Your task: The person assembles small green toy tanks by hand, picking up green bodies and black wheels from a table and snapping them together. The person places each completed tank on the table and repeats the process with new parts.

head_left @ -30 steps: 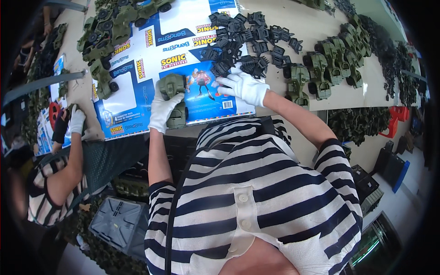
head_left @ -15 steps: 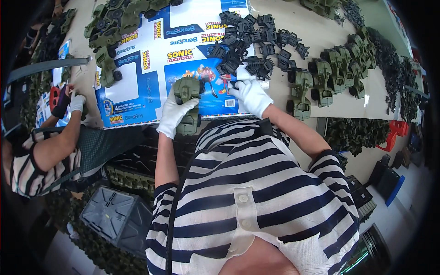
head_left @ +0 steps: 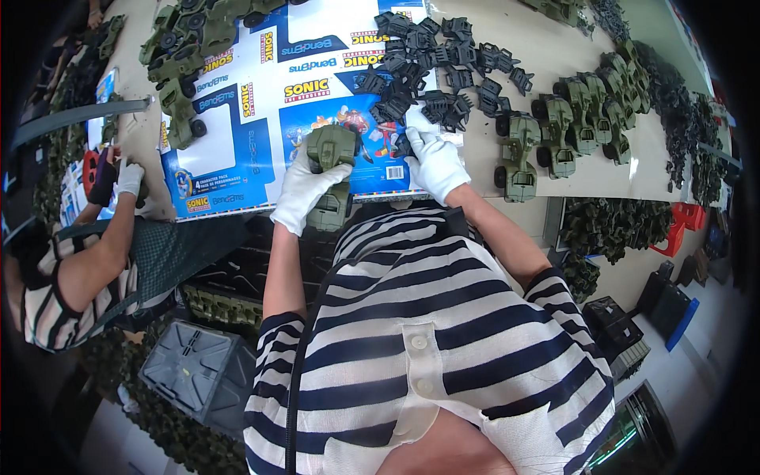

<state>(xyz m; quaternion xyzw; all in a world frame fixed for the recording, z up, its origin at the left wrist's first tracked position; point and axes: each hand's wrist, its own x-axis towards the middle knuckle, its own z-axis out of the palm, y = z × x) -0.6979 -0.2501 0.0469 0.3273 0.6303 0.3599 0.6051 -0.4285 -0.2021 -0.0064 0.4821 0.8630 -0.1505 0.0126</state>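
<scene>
My left hand (head_left: 307, 186), in a white glove, is closed around an olive-green toy vehicle (head_left: 331, 148) at the table's front edge. The vehicle's wider end points away from me, and my thumb lies across its middle. To its right, my right hand (head_left: 438, 165), gloved too, pinches a small black plastic part (head_left: 403, 145), mostly hidden by the fingers. Both hands are over a printed blue-and-white cardboard sheet (head_left: 372, 180). Just beyond my right hand lies a heap of black plastic parts (head_left: 447, 109).
Rows of green toy vehicles (head_left: 520, 154) stand on the table (head_left: 582, 187) at right, and more vehicles (head_left: 180, 119) are piled at far left. A co-worker's gloved hand (head_left: 131, 179) works at left. A grey crate (head_left: 186, 364) sits below, with red plastic bins (head_left: 679, 226) far right.
My right hand has shifted slightly left and down, its fingers turned more upright around the black part. My left hand still holds the vehicle, moved slightly right and tilted.
</scene>
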